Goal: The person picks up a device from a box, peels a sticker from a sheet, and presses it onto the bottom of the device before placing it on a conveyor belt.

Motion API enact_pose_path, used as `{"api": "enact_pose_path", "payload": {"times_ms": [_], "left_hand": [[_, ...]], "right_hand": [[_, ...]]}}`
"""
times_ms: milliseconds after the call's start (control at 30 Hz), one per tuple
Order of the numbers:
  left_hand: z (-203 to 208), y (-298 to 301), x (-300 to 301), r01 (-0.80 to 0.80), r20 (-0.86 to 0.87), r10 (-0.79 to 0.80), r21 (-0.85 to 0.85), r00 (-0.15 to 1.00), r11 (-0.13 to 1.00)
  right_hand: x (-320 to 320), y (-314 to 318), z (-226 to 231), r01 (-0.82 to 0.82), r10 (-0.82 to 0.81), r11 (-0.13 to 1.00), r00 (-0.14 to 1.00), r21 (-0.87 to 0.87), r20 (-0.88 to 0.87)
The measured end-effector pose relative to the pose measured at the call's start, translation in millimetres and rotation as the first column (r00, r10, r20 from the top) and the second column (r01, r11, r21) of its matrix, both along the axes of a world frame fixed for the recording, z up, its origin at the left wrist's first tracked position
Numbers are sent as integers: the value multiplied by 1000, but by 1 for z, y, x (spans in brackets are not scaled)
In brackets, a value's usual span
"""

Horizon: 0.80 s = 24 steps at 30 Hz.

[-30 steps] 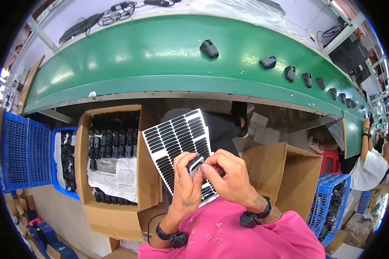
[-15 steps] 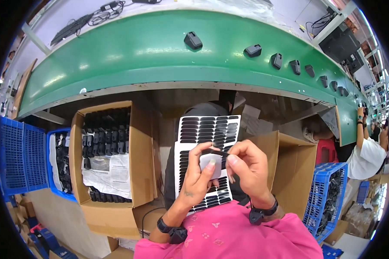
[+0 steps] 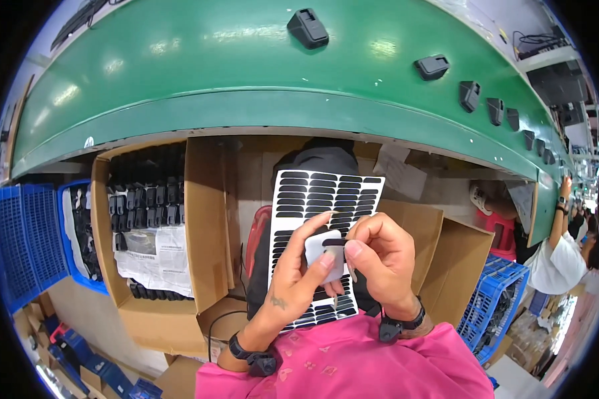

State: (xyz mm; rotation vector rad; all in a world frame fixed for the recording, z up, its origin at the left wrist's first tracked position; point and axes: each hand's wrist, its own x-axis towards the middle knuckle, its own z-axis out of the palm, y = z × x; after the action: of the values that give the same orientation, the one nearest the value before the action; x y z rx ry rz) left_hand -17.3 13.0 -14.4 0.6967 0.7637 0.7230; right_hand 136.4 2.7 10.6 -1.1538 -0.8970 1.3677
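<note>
My left hand (image 3: 291,278) grips a light grey, flat piece with rounded corners (image 3: 315,249) between thumb and fingers, above my lap. A small black strip (image 3: 333,243) lies across the upper right part of this piece. The strip's right end is pinched between the thumb and index finger of my right hand (image 3: 386,261); whether it is stuck down is too small to tell. Beneath both hands, white sheeting (image 3: 307,202) with rows of black rounded strips rests on my lap, partly hidden by my hands.
On the green bench (image 3: 199,73) ahead stand several black dock-shaped parts (image 3: 308,29). At left an open cardboard box (image 3: 206,233) holds similar parts and paper, beside a blue crate (image 3: 30,233). Another cardboard box (image 3: 456,266) and a blue crate (image 3: 489,299) stand right. A co-worker's arm (image 3: 558,213) reaches toward the bench.
The view has shifted, so the bench looks nearer. My right hand has brought the black strip down onto the grey piece; earlier it was held at the piece's top edge.
</note>
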Motion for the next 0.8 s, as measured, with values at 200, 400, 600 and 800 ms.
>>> {"api": "enact_pose_path", "payload": {"times_ms": [200, 400, 600, 800], "left_hand": [[20, 7, -17, 45, 44, -40, -112, 998, 993], [27, 12, -22, 105, -74, -106, -16, 992, 994], [25, 12, -21, 122, -152, -100, 142, 983, 982], [19, 8, -19, 86, -136, -49, 281, 990, 956]], "right_hand": [[-1, 15, 11, -100, 102, 994, 993, -38, 53], [0, 22, 16, -142, 148, 989, 981, -49, 128], [2, 21, 13, -148, 149, 989, 981, -21, 126], [3, 18, 11, -189, 176, 980, 969, 61, 174]]}}
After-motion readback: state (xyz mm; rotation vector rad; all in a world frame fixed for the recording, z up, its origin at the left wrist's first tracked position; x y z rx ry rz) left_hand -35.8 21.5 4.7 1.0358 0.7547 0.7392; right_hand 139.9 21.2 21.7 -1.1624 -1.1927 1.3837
